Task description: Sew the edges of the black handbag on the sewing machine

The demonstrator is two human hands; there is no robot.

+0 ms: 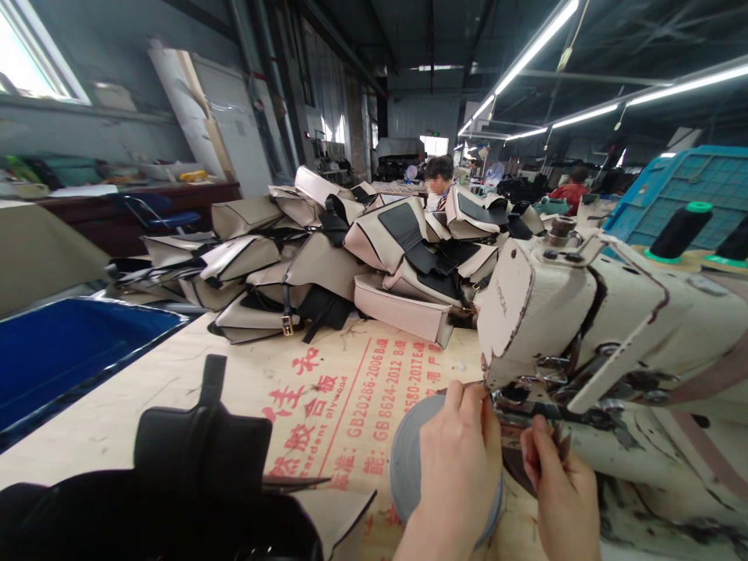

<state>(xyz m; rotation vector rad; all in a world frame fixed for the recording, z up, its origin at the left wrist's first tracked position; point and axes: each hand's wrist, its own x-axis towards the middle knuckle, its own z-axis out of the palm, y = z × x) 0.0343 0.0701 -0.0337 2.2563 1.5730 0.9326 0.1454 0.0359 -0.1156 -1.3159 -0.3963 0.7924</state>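
My left hand reaches over a round grey disc, perhaps a roll of strip, lying on the plywood table. Its thumb and fingertips are closed in a pinch beside the needle area of a cream sewing machine. Whatever they pinch is too small to make out. To its right, my right hand is curled closed just below the machine's arm. A small dark edge shows at its fingers, but I cannot tell what it is. A dark piece lies between the two hands.
Cream and black bags are heaped across the table's far side. A black bag part stands near left, beside a blue bin. Black thread cones and a blue crate are at right. A person sits beyond the heap.
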